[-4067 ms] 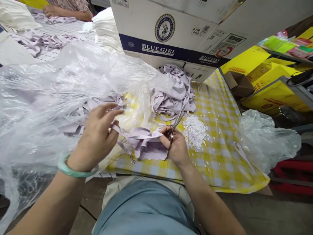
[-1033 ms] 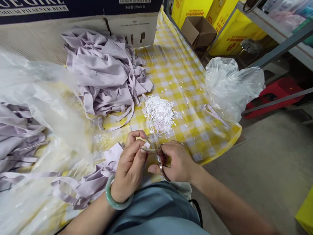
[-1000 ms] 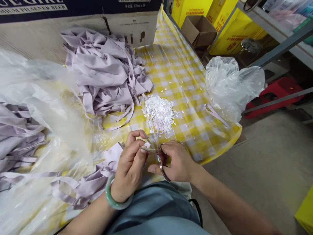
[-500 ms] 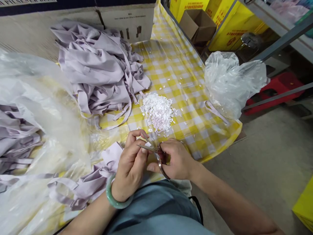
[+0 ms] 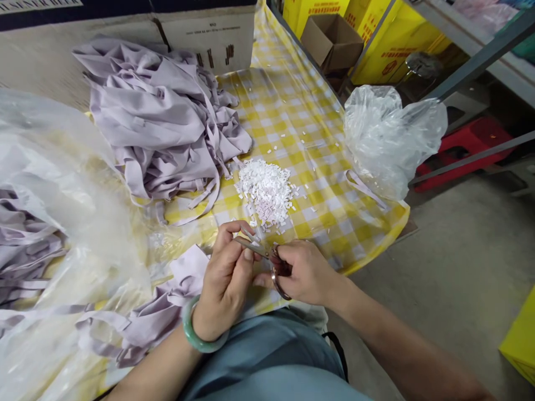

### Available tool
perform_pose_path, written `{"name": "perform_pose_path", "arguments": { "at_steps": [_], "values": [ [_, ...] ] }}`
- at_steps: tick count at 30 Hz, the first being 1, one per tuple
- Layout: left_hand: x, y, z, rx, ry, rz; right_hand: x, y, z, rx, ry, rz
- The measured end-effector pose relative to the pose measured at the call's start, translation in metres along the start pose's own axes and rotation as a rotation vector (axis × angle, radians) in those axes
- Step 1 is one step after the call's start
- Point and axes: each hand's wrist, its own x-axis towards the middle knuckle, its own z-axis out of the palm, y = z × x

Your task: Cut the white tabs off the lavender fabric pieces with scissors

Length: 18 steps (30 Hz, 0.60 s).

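My right hand (image 5: 309, 273) grips a pair of scissors (image 5: 256, 247), its thumb and fingers around the handles. The blades point left and lie across the fingertips of my left hand (image 5: 225, 278). That hand is closed in a pinch and wears a green bangle. From behind it trails a lilac fabric piece (image 5: 190, 270) with straps. Whatever sits right between the left fingertips is mostly covered by the blades. Just beyond both hands lies a heap of small white clippings (image 5: 267, 192).
A large pile of lilac fabric (image 5: 154, 117) rests against a cardboard box (image 5: 209, 39). Clear plastic sheeting (image 5: 79, 195) spreads at left. A clear plastic bag (image 5: 388, 133) stands on the right edge of the yellow checked tablecloth (image 5: 334, 217). Metal shelving (image 5: 480, 55) rises beyond.
The scissors' blades have come closer together at the left fingertips, and a small white bit between them shows less. The whole view has shifted slightly.
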Motion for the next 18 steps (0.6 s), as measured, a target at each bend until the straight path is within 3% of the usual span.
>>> {"name": "perform_pose_path", "arguments": {
  "at_steps": [5, 10, 15, 16, 18],
  "values": [
    [0.003, -0.001, 0.005, -0.032, -0.039, -0.027, -0.008, 0.006, -0.002, -0.061, 0.05, 0.098],
    [0.006, -0.004, 0.007, -0.05, -0.049, -0.059, -0.014, 0.012, -0.004, 0.177, 0.224, 0.161],
    [-0.008, 0.007, -0.006, 0.174, -0.325, 0.122, -0.014, 0.016, 0.001, 0.176, 0.257, -0.056],
    [-0.013, 0.011, -0.015, 0.234, -0.345, 0.14, -0.013, 0.018, 0.004, 0.145, 0.252, -0.101],
    [-0.026, 0.019, -0.041, 0.34, -0.248, 0.119, -0.01, 0.022, 0.011, 0.083, 0.251, -0.17]
  ]
}}
